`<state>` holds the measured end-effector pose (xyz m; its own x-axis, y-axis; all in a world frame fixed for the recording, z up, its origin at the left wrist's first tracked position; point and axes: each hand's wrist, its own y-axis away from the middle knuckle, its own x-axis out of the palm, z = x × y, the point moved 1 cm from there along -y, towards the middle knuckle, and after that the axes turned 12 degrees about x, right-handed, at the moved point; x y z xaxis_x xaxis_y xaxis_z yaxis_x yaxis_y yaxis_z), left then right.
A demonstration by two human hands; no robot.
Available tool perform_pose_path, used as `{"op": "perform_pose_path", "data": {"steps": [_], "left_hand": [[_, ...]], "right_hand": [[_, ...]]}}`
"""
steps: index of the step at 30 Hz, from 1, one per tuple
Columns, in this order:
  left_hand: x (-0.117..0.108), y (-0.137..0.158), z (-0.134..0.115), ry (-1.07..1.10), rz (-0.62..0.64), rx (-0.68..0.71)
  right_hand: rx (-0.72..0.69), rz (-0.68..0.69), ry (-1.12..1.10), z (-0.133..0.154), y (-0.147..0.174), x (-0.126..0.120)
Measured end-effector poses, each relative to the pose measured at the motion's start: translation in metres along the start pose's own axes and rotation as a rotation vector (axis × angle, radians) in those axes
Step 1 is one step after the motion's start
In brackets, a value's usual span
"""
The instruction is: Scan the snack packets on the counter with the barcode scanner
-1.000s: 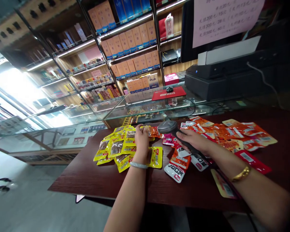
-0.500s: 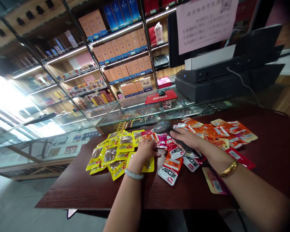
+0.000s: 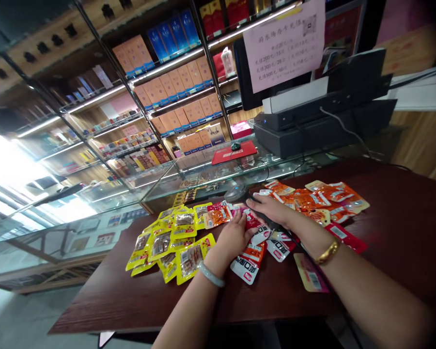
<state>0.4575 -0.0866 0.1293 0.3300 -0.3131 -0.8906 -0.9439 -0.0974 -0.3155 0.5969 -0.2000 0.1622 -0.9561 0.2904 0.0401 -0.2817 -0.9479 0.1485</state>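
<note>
The right hand (image 3: 271, 209) grips the scanner (image 3: 238, 194) by its handle, likely to keep the head clear at 12 o'clock from the left hand (image 3: 232, 237), whose fingers lie over red packs (image 3: 254, 221), grip unclear.

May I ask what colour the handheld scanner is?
The handheld scanner is dark grey, best seen in the head view.

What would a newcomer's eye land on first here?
Probably the bright yellow packets heaped on the left of the dark table. Next, the right hand gripping a scanner near the centre, with the left hand beside it. A pink notice stands out at upper right.
</note>
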Motion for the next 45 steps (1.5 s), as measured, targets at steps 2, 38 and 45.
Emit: {"op": "perform_pose_path", "data": {"steps": [2,38,45], "left_hand": [[0.008,-0.001,-0.007,0.056,0.023,0.072],[-0.023,0.093,-0.023,0.436,-0.404,-0.654],[-0.020,0.100,-0.013,0.441,-0.404,-0.676]], "right_hand": [[0.000,0.000,-0.009,0.001,0.000,-0.001],[0.080,-0.179,0.047,0.007,0.110,0.026],[0.186,-0.200,-0.153,-0.038,0.127,0.079]]}}
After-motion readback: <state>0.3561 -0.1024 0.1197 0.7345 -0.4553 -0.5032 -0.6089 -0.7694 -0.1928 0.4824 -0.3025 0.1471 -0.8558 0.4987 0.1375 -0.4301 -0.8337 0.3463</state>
